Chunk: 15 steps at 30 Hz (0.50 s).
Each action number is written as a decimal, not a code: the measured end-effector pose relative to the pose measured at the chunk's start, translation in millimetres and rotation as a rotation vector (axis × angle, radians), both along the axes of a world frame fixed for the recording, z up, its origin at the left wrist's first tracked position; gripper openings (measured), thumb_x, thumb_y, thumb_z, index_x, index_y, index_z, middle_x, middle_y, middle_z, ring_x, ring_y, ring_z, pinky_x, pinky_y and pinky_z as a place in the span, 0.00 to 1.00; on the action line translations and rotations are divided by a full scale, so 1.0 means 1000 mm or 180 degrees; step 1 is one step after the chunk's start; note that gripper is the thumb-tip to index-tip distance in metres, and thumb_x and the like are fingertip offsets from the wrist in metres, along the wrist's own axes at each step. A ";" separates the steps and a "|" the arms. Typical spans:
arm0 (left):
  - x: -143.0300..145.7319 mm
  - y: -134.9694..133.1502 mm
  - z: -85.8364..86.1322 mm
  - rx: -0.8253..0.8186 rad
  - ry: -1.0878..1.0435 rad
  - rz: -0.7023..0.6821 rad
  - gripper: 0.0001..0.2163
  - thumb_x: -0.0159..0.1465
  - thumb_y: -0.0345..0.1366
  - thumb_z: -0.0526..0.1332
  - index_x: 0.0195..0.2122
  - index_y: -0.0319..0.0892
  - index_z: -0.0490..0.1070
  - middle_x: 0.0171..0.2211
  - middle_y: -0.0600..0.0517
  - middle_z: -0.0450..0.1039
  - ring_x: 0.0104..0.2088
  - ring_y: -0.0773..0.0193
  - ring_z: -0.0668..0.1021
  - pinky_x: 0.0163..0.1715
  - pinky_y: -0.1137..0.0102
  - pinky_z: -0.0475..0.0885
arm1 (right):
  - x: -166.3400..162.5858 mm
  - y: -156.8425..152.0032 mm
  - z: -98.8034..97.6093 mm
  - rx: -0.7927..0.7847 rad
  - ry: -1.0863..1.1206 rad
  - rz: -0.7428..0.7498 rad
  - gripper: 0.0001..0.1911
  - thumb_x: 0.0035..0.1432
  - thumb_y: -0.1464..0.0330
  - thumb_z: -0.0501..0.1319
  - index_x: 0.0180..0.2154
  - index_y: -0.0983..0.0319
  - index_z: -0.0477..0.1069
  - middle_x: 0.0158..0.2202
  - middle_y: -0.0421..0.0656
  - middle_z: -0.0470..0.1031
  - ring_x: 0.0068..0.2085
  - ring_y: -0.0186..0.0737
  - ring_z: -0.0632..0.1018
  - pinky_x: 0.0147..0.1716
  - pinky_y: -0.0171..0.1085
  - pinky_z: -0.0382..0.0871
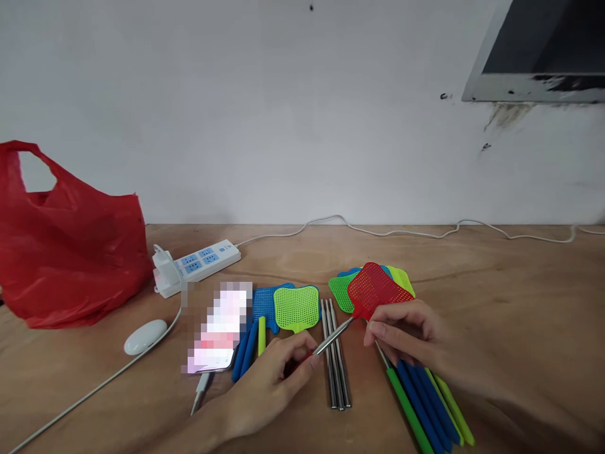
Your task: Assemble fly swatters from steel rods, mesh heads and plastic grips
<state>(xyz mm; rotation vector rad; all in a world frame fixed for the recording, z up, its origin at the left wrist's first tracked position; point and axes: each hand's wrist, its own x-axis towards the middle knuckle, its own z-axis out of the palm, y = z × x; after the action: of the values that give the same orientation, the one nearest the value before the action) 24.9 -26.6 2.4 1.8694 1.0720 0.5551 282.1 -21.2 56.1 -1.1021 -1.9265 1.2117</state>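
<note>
In the head view, my left hand (276, 384) is closed around the lower part of a red fly swatter (378, 284), its metal rod slanting up to the right. My right hand (416, 331) is closed at the lower edge of the red head, near its neck; its fingers hide the contact. Under it lie assembled swatters with green, blue and yellow-green heads, their handles (420, 403) fanned toward me. Several loose metal rods (335, 359) lie between my hands. Beyond my left hand are a yellow-green swatter head (297, 307), blue heads (265, 302) and loose handle grips (246, 350).
A phone (222, 328) with its screen blurred lies left of the loose heads, a cable plugged in. Further left are a white oval mouse-like object (145, 337), a white power strip (203, 265) and a red plastic bag (70, 252). A white cord (392, 234) runs along the wall.
</note>
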 end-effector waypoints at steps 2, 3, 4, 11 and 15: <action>0.000 -0.001 0.000 0.0038 0.0060 0.0020 0.15 0.72 0.48 0.50 0.40 0.43 0.68 0.30 0.56 0.62 0.31 0.63 0.65 0.31 0.70 0.61 | 0.001 0.001 -0.003 0.0771 -0.0365 -0.0223 0.17 0.68 0.58 0.55 0.34 0.61 0.75 0.23 0.38 0.68 0.25 0.33 0.68 0.22 0.33 0.60; 0.001 -0.001 0.000 0.0062 0.0080 0.0021 0.15 0.72 0.48 0.50 0.39 0.43 0.67 0.30 0.56 0.62 0.32 0.63 0.66 0.32 0.70 0.61 | 0.002 0.002 -0.005 0.1317 -0.0598 -0.0308 0.14 0.69 0.61 0.55 0.36 0.61 0.75 0.27 0.40 0.71 0.28 0.35 0.71 0.25 0.34 0.64; 0.001 -0.002 -0.001 0.0089 0.0092 0.0023 0.16 0.72 0.49 0.49 0.39 0.43 0.67 0.30 0.56 0.63 0.32 0.63 0.66 0.32 0.70 0.61 | 0.003 0.003 -0.007 0.1922 -0.0849 -0.0327 0.12 0.69 0.64 0.55 0.39 0.61 0.75 0.31 0.42 0.74 0.31 0.38 0.73 0.30 0.36 0.67; 0.005 -0.007 -0.002 0.0170 0.0295 -0.0129 0.17 0.72 0.51 0.49 0.37 0.43 0.66 0.29 0.56 0.62 0.32 0.63 0.66 0.34 0.68 0.60 | 0.004 0.018 -0.011 0.4211 -0.2546 0.0440 0.23 0.64 0.56 0.61 0.52 0.67 0.71 0.44 0.49 0.78 0.47 0.53 0.74 0.53 0.52 0.65; 0.005 -0.007 0.000 0.0170 0.0401 -0.0206 0.18 0.73 0.50 0.47 0.33 0.44 0.62 0.28 0.57 0.59 0.30 0.64 0.64 0.33 0.68 0.59 | -0.003 0.028 -0.017 0.4157 -0.2976 0.0711 0.20 0.62 0.52 0.61 0.42 0.63 0.74 0.38 0.44 0.78 0.44 0.50 0.75 0.55 0.51 0.64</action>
<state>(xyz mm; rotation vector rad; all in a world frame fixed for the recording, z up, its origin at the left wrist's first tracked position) 30.1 -33.1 2.1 2.0005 1.0831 0.4371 279.2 6.8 38.8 -0.6750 -2.7610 -0.7469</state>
